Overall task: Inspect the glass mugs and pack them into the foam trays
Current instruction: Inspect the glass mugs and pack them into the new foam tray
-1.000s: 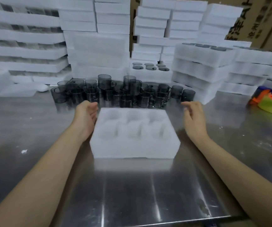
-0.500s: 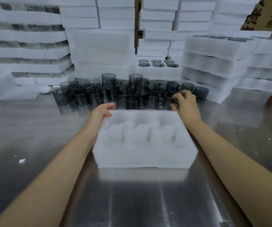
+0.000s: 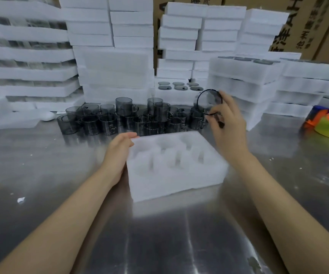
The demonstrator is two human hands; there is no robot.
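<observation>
- Right now the right hand (image 3: 229,123) pinches one glass mug (image 3: 209,102) in the air, tilted mouth toward the camera, above the cluster of mugs (image 3: 132,119).
- The left hand (image 3: 120,153), fingers straight, rests against the foam tray (image 3: 175,182) — every pocket looks empty.
- Risk: that light grip could slip, dropping glass onto the steel table (image 3: 40,165) or onto the other mugs.

Your view was evenly and fairly brightly lit from overhead. The steel table (image 3: 159,244) threw back pale streaks of glare at six o'clock and a hazy sheen at three. Shadows under your forearms stayed soft. White foam stacks (image 3: 116,62) at twelve o'clock were nearly blown out, their detail lost. Everything looked slightly smeared, and straight edges bowed at nine and three o'clock.
</observation>
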